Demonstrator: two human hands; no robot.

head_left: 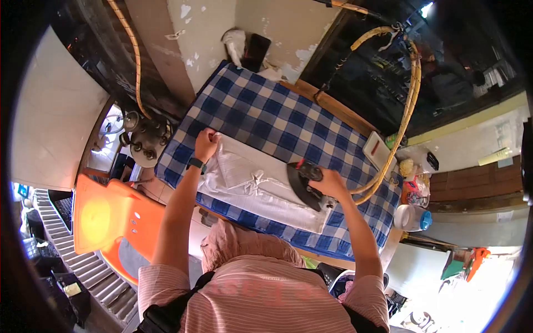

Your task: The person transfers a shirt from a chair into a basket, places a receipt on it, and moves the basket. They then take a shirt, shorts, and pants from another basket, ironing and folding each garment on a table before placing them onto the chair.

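A white garment point(239, 177) lies folded lengthwise on a blue-and-white checked cloth point(277, 119) that covers the table. Its fabric is creased and bunched near the middle. My left hand point(207, 145) pinches the garment's far left corner, with a dark band on the wrist. Over the garment's right part, my right hand point(330, 185) grips the handle of a dark steam iron point(304, 183), which rests on the fabric. A yellowish wrapped hose point(383, 177) runs from the back of the iron up to the right.
An orange plastic chair point(119, 213) stands at the left, beside a metal vessel point(149, 141) with several knobs. On the table's right end are a white tray point(379, 151) and a clear, blue-lidded container point(412, 218). A dark phone-like object point(256, 53) leans at the back wall.
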